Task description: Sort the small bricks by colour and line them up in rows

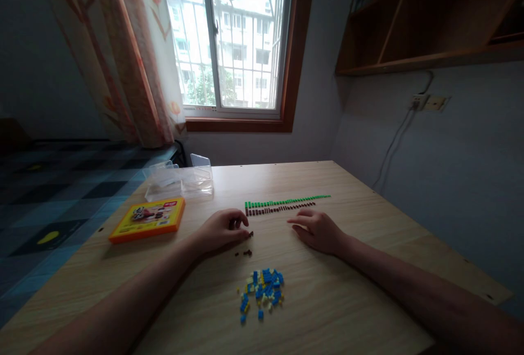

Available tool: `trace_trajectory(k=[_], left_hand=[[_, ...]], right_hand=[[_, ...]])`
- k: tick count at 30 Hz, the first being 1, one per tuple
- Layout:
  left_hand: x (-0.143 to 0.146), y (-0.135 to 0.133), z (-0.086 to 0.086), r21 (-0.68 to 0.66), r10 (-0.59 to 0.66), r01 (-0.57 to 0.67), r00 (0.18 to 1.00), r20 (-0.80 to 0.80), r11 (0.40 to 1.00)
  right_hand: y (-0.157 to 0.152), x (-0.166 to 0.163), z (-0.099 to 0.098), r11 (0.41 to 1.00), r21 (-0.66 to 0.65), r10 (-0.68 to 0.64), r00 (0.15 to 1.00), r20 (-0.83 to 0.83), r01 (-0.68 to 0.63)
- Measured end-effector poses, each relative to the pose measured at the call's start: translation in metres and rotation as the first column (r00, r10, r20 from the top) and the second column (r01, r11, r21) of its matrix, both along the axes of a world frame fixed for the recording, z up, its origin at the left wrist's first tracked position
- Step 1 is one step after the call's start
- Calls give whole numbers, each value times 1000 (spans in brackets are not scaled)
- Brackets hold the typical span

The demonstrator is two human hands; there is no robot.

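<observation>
Brown blocky bits (248, 253) are scattered by the left hand (224, 228), fingers curled, grip unclear; grained tabletop (275, 243) is spread toward the right hand (316, 230), fingers loosely released.

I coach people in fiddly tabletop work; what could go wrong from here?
The right hand is close to the brown row, so a sideways brush might scatter it. Loose brown pieces lie between the left hand and the blue and yellow pile; a careless sweep could mix them in.

Barred sliding window (227, 38), brown frame (298, 54), floral curtain (123, 54), checked bedding (90, 185), wooden wall shelf (426, 22), pale wall (462, 153), dim daylight
</observation>
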State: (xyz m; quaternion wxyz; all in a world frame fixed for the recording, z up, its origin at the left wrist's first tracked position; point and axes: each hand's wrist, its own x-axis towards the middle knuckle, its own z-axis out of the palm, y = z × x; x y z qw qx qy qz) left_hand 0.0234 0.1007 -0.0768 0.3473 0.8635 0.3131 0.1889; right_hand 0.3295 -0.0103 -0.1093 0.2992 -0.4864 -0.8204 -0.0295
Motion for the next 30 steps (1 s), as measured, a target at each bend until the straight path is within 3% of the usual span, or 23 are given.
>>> trace_trajectory(k=[5,10,15,30], left_hand=[[0,-4,7,70,-33,35,999,-35,997],[1,-5,7,119,-41,49,997,-61,992],[1,-2,2,147,-18,25,998,-52,989],[0,3,2,39,78,-80,995,55,996]], right_hand=[[9,-51,3,989,-41,143,989,-29,-144],[29,-77,7,990,-28,138,990,-29,-139],[36,-84,9,991,-37,127,992,-8,-127],[36,-85,11,992,-19,122,992,-5,-122]])
